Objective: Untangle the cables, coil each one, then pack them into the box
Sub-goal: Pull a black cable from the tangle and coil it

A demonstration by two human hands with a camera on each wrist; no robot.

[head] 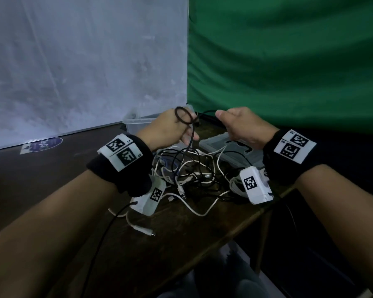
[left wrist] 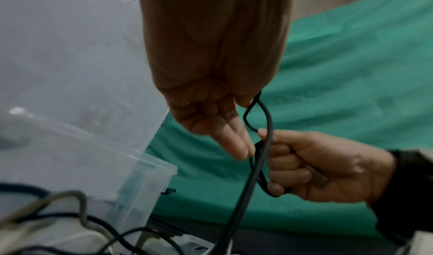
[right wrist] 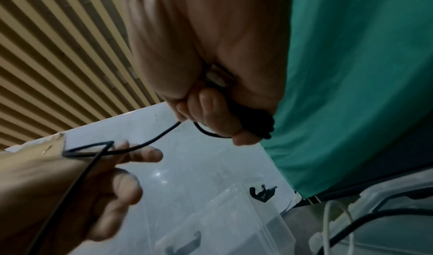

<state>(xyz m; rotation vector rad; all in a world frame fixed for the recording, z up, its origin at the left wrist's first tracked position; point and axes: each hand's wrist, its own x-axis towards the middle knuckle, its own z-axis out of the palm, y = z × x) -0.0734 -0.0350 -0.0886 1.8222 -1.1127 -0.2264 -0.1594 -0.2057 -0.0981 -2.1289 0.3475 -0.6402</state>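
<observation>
A thin black cable [head: 191, 138] rises from the tangle of black and white cables [head: 192, 171] on the dark table. My left hand [head: 187, 130] pinches it between thumb and forefinger, and a small loop stands above that hand. In the left wrist view the left hand's [left wrist: 234, 138] other fingers point down, fairly straight, with the cable [left wrist: 271, 125] running past them. My right hand [head: 224, 119] is fisted round several turns of the same cable, as the left wrist view [left wrist: 281, 166] and right wrist view [right wrist: 211, 122] show. The clear plastic box [head: 136, 123] stands open behind the left hand.
The box's lid [head: 220, 145] lies flat under the right hand. A white cable with a plug [head: 142, 230] trails toward me. The table edge [head: 246, 222] runs diagonally at right. A white board and a green cloth [head: 289, 61] stand behind the table.
</observation>
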